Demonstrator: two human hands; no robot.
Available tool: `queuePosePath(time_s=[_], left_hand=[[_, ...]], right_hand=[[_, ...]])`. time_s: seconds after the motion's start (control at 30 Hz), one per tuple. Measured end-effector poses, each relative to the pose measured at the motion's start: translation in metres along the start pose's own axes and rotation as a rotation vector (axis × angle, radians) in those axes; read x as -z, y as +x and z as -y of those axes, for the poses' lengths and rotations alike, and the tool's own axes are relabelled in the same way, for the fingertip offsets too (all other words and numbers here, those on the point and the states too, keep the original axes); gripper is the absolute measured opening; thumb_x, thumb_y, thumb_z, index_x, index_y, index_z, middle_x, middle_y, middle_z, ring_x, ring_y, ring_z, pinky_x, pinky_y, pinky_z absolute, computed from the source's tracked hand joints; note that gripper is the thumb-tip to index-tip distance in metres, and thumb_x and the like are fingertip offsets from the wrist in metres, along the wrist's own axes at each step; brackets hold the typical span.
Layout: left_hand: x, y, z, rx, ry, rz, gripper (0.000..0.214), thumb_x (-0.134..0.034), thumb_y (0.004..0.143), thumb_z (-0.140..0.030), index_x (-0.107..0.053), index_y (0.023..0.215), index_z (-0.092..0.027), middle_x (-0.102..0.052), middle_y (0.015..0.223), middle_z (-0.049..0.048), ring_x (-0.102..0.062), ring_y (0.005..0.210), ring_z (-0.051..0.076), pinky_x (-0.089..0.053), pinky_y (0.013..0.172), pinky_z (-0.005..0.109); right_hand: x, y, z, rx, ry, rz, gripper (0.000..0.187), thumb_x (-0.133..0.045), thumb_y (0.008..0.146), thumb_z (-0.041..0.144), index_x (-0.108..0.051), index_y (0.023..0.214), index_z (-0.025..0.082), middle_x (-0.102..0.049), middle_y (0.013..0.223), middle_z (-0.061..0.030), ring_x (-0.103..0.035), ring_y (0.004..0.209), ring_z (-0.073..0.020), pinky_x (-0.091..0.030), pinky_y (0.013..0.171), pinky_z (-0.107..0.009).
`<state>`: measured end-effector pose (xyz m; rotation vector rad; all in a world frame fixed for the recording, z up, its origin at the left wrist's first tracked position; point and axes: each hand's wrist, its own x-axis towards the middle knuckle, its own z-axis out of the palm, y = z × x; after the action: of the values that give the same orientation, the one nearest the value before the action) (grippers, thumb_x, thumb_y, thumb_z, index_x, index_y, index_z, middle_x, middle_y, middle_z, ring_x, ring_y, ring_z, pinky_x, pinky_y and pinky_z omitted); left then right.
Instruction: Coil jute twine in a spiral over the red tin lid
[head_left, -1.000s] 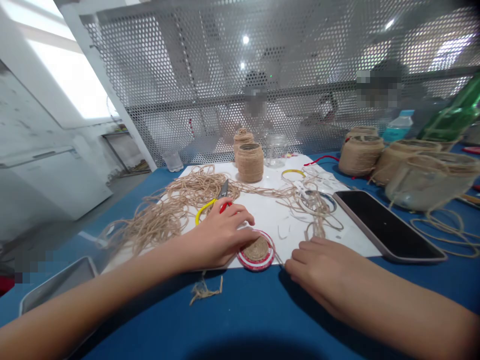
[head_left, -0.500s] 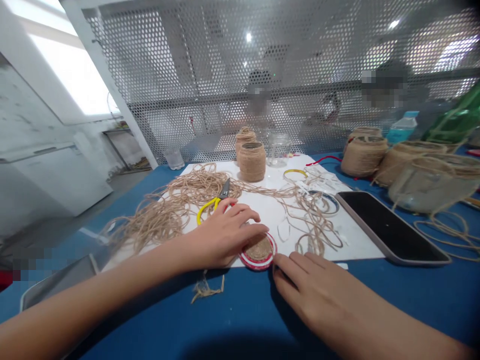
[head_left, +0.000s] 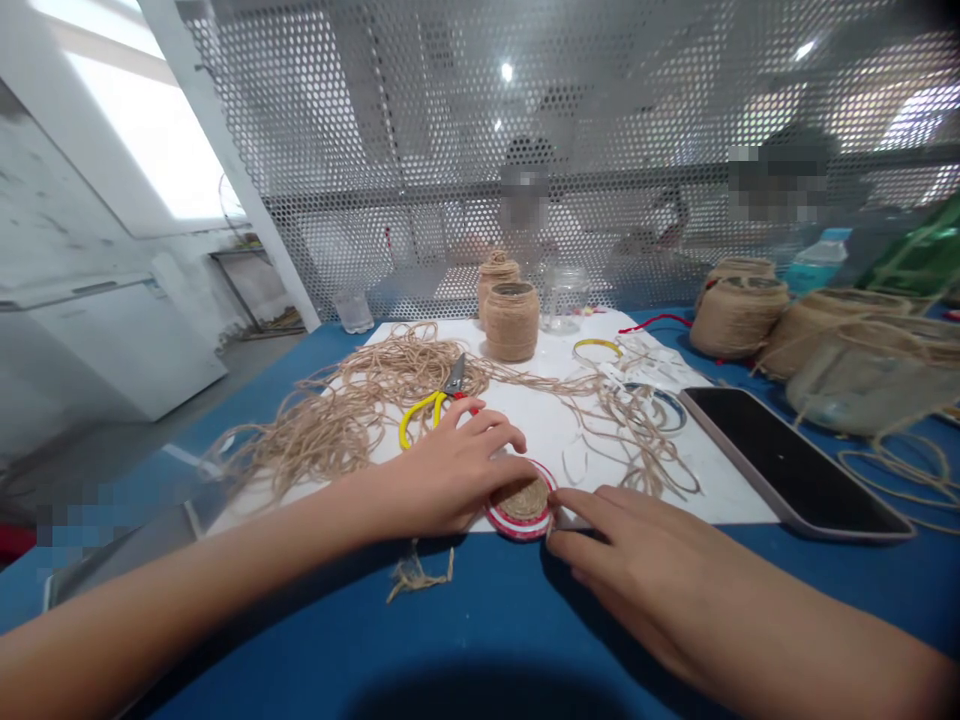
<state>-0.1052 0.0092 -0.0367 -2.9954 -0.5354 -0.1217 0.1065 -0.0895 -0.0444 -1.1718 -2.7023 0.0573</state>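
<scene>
Blue table [head_left: 480, 640] bears white sheet [head_left: 547, 425], phone [head_left: 795, 465], twine-wrapped jars [head_left: 739, 315].

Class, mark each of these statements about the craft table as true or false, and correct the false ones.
1. The left hand rests on the round red-rimmed lid. True.
2. The scissors have green handles. False: they are yellow and red.
3. The phone lies screen-up on the right of the white sheet. True.
4. The right hand holds the scissors. False: its fingers are at the lid's edge.
5. The twine-wrapped jar lies on its side. False: it stands upright.
</scene>
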Motion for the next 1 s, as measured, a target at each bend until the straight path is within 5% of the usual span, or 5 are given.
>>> queuePosePath(time_s=[0.3, 0.67, 1.0], left_hand=[[-0.001, -0.001, 0.001, -0.019, -0.025, -0.022, 0.034, -0.047, 0.085, -0.020, -0.052, 0.118, -0.028, -0.055, 0.112, 0.0043, -0.044, 0.106, 0.024, -0.025, 0.098, 0.046], [-0.001, -0.001, -0.001, -0.021, -0.030, -0.015, 0.037, -0.051, 0.082, -0.017, -0.053, 0.117, -0.027, -0.055, 0.112, 0.0041, -0.045, 0.106, 0.024, -0.023, 0.100, 0.045], [-0.001, -0.002, -0.002, 0.041, 0.023, -0.091, 0.029, -0.047, 0.088, -0.022, -0.054, 0.115, -0.024, -0.057, 0.112, 0.0068, -0.045, 0.107, 0.024, -0.023, 0.100, 0.046]], right_hand=[[0.008, 0.004, -0.001, 0.002, 0.116, 0.014, 0.018, -0.042, 0.089, 0.019, -0.057, 0.097, 0.021, -0.059, 0.107, -0.0041, -0.056, 0.096, -0.0185, -0.047, 0.084, -0.035], [0.003, 0.016, 0.010, -0.042, -0.010, 0.095, 0.023, -0.041, 0.087, 0.019, -0.061, 0.098, 0.017, -0.062, 0.094, -0.0098, -0.059, 0.088, -0.0245, -0.050, 0.076, -0.042], [0.020, 0.019, 0.017, -0.004, -0.048, 0.224, 0.025, -0.051, 0.076, 0.011, -0.060, 0.098, 0.016, -0.063, 0.092, -0.0089, -0.060, 0.078, -0.0202, -0.047, 0.066, -0.031]])
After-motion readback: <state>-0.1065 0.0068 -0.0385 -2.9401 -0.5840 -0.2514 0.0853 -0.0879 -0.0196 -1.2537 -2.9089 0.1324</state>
